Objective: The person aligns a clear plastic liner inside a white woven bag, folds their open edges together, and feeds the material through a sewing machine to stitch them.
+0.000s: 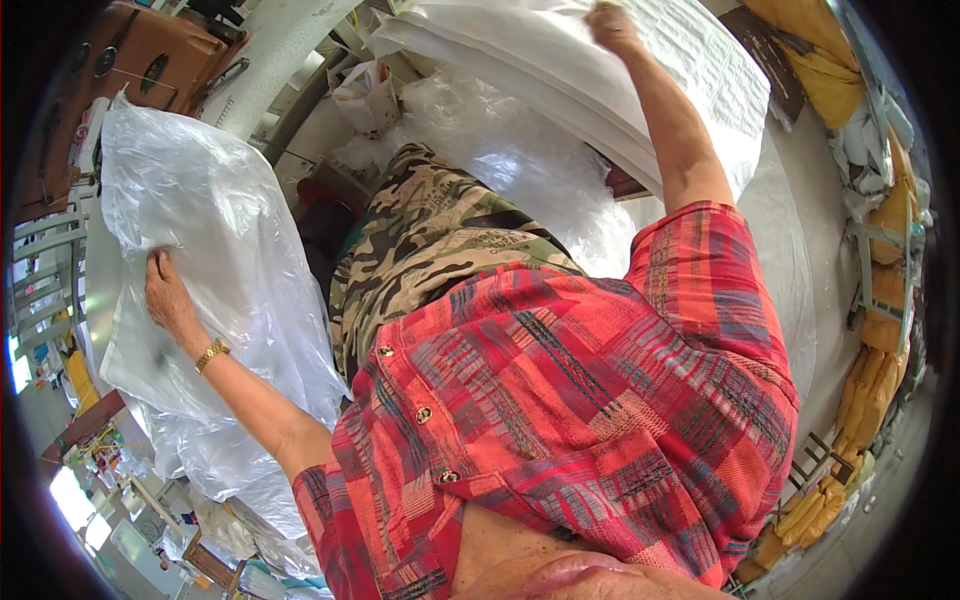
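At your left, the clear plastic sheeting (pixel 240 250) lies directly under the fingertips of your left hand (pixel 174 300), its long axis running up and down the view; those fingers are drawn close together, though you cannot tell whether they pinch it. Between your hands and farther back stands a white bag (pixel 362 105), its contents unclear. To the right, the layered white sheets (pixel 690 70) slant down rightward beneath your curled right hand (pixel 613 30), whose grip you cannot make out, well apart from the plastic.
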The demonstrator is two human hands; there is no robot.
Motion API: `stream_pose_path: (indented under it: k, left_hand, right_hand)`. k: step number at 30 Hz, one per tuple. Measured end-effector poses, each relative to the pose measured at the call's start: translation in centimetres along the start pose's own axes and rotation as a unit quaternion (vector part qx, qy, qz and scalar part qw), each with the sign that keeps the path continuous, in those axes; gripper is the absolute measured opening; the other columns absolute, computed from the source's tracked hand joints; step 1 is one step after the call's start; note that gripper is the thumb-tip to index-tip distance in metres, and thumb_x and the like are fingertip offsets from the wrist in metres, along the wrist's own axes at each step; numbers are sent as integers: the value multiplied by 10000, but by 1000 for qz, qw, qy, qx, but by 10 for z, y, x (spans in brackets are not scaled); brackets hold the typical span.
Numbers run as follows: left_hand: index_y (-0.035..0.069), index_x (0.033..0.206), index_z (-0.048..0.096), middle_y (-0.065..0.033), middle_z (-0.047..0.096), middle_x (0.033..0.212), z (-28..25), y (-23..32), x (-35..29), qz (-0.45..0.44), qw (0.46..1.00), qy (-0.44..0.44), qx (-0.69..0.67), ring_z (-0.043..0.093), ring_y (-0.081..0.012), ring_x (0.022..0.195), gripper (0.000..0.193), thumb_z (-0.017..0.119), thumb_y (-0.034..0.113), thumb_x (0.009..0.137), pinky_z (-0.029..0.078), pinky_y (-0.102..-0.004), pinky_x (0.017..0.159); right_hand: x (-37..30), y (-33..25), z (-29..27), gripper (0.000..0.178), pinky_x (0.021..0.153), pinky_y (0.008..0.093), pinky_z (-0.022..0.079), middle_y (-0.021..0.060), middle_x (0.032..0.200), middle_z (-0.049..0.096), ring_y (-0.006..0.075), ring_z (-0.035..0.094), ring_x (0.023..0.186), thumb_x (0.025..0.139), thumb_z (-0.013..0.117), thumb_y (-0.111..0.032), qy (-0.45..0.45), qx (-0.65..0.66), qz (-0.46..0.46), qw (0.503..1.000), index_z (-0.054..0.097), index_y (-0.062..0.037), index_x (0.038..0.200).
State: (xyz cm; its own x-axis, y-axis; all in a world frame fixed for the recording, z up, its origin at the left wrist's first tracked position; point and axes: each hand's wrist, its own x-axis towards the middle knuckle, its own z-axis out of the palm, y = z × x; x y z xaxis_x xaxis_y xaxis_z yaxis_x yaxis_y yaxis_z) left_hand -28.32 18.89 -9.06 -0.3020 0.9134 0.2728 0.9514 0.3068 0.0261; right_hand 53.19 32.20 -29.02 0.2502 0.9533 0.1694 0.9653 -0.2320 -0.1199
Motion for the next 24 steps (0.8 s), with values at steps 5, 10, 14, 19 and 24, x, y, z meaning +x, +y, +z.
stream_pose_path:
  k: [5,10,14,19,24]
  left_hand:
    - [135,1306,590,-164,645,1219,5,-7,2,12,1000,21,-6,606,-386,1078,480,422,464,999,468,-470,893]
    - [110,1304,592,-151,637,1248,9,-10,-1,27,998,34,-51,590,-365,1131,515,440,488,988,451,-460,943]
    - [73,1303,594,-152,618,1293,-11,22,-9,127,973,185,51,559,-340,1201,539,488,489,976,416,-435,1018]
    - [30,1316,573,-163,566,1367,-37,137,-70,290,922,145,-211,527,-299,1264,570,635,436,921,345,-445,1094]
    - [17,1514,287,-211,241,1582,-18,259,-145,449,777,-81,-434,223,-343,1472,1042,798,497,743,203,-418,1191]
  right_hand:
    - [50,116,-35,205,720,463,566,148,1029,688,323,691,894,894,554,-181,76,-99,236,964,656,-47,1012]
    - [35,118,-139,236,794,473,568,148,1094,657,321,667,931,889,556,-140,220,100,292,925,620,-26,1086]
    - [8,57,-187,225,786,471,565,145,1084,660,320,668,923,891,555,-153,291,80,160,940,623,-31,1067]
    - [-20,-3,-236,213,777,469,562,142,1073,664,319,668,912,893,554,-168,354,129,54,925,626,-36,1044]
    - [-17,-36,-292,205,768,467,558,138,1061,667,317,669,902,895,553,-184,410,117,-7,904,629,-42,1021]
